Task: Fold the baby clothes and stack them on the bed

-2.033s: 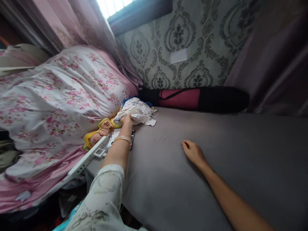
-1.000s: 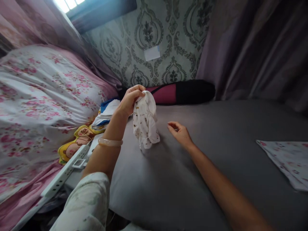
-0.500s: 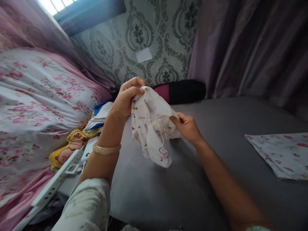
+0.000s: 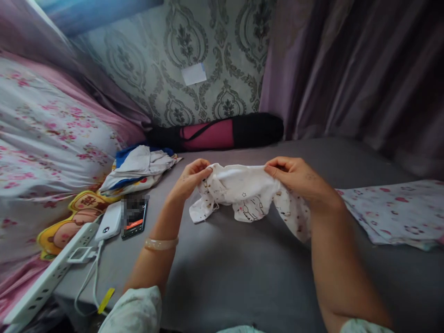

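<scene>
A small white baby top (image 4: 244, 178) with printed figures is stretched between my two hands, above a grey sheet (image 4: 239, 273). My left hand (image 4: 190, 179) pinches one end of its upper edge, thumb pressed against the fingers. At the other end, my right hand (image 4: 294, 175) grips the same edge between thumb and fingers. Sleeve-like parts hang below each hand, and a cartoon print shows at the middle of the hanging cloth. Part of the fabric is folded, so its full shape is hidden.
Folded printed cloth (image 4: 402, 212) lies to the right. On the left are piled clothes (image 4: 138, 169), a phone (image 4: 138, 217), a white charging device (image 4: 110, 221), a power strip (image 4: 52, 273) and a yellow cartoon cushion (image 4: 62, 231). A black-and-pink long bag (image 4: 215, 135) rests by the wall.
The top was bunched and hanging from a raised left hand; now its edge is spread level between both hands. My left hand has come down, and my right hand holds the upper edge.
</scene>
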`<state>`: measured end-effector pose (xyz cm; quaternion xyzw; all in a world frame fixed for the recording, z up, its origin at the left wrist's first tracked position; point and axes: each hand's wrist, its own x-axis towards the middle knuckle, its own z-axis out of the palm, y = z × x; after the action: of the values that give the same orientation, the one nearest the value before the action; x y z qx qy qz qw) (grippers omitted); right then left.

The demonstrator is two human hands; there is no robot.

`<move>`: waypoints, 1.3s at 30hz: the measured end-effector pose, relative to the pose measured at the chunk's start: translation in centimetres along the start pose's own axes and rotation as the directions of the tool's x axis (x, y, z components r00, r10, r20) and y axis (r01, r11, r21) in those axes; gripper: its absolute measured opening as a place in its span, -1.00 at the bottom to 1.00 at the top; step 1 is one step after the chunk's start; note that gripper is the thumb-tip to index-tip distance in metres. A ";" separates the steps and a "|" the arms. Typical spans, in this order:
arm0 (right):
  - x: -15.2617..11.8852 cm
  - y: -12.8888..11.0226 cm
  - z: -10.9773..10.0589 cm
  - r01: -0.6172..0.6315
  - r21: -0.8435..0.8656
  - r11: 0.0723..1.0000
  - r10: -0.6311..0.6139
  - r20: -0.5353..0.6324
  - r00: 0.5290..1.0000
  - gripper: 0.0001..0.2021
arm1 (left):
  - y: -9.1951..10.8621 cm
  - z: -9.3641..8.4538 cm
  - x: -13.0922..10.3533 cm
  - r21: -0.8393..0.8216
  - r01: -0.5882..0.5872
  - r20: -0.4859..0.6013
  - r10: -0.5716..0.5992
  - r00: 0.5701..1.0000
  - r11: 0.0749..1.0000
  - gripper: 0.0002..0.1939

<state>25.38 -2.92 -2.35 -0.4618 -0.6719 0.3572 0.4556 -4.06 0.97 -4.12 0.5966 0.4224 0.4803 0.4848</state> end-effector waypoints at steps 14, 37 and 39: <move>2.9 7.4 1.0 0.011 -0.347 0.938 -0.051 -0.107 0.993 -0.75 | -5.6 2.5 1.9 0.022 0.216 -0.180 -0.209 0.961 0.976 -0.76; 3.6 8.0 1.8 0.014 -0.394 0.919 -0.101 -0.200 0.975 -0.77 | -6.2 2.0 1.2 0.050 0.185 -0.125 -0.177 0.976 0.982 -0.61; 3.5 7.6 1.7 0.014 -0.410 0.912 -0.106 -0.202 0.974 -0.75 | -5.6 1.8 0.8 0.061 0.145 -0.116 -0.137 0.984 0.988 -0.60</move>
<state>25.48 2.73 -8.81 -0.5620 -0.6906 0.1425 0.4324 -2.39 2.36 -9.59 0.5537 0.5064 0.4623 0.4725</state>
